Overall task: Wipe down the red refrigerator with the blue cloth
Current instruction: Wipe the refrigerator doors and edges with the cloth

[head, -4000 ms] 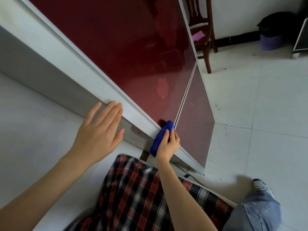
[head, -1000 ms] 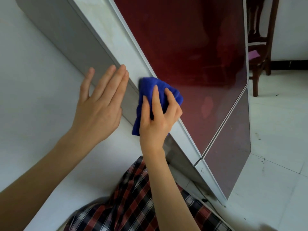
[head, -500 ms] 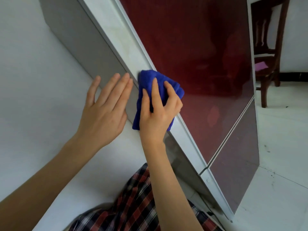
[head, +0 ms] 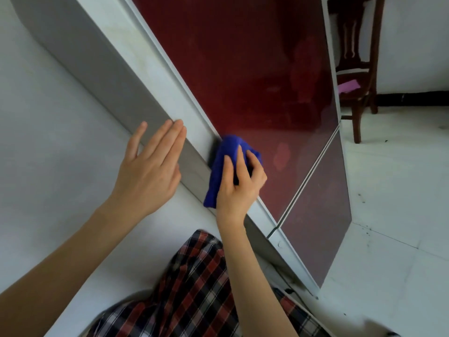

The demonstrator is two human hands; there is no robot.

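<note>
The red refrigerator [head: 255,76] fills the upper middle, with glossy dark red doors, a pale silver edge strip and a grey side panel. My right hand [head: 239,188] presses the bunched blue cloth [head: 224,159] against the silver strip where it meets the upper red door. My left hand [head: 148,171] lies flat, fingers together, on the grey side panel just left of the cloth. A seam separates the upper door from the lower door [head: 320,210].
A white wall [head: 48,142] runs along the left of the fridge. A dark wooden chair [head: 354,69] with a pink item on its seat stands behind the fridge at the right. White floor tiles [head: 401,190] spread to the right. My plaid shirt [head: 194,288] shows below.
Over four seconds my right hand carried the cloth up the silver strip from the door seam. In the last half second it slid slightly toward the red door. The left hand stayed on the side panel.
</note>
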